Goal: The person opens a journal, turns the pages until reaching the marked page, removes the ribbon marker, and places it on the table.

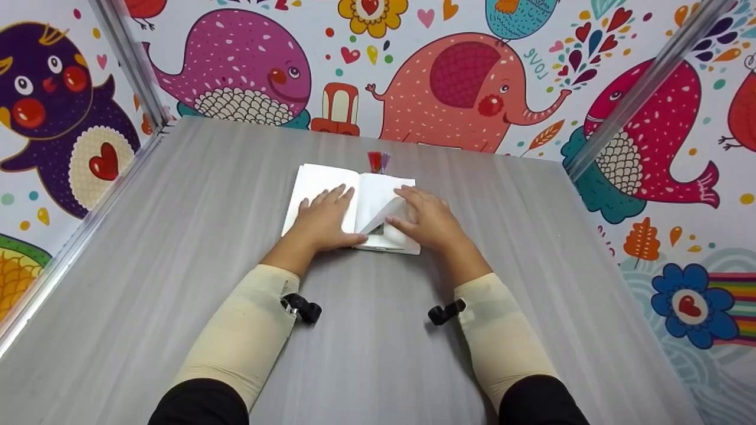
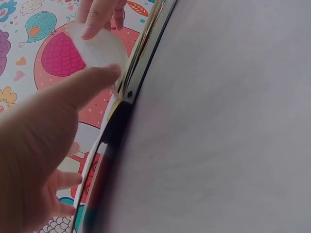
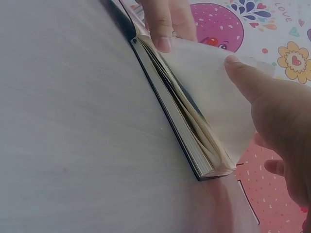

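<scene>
An open notebook [image 1: 325,175] with white pages and a dark cover lies on the table. My left hand [image 1: 322,221] rests spread on its left page, the thumb reaching to the bottom of the middle fold. My right hand [image 1: 430,219] holds a thin page [image 3: 209,82] of the right half between thumb and fingers, and the page curves up off the block. Beneath the raised page a small dark patch [image 1: 377,229] shows. In the right wrist view the page edges [image 3: 194,131] stand slightly fanned above the cover.
Red and purple tassels [image 1: 375,162] stick out past the notebook's top edge. The grey table [image 1: 366,330] is bordered by walls with cartoon animals [image 1: 460,88] and metal corner posts [image 1: 644,88]. Black clips [image 1: 304,308] sit on both light sleeves.
</scene>
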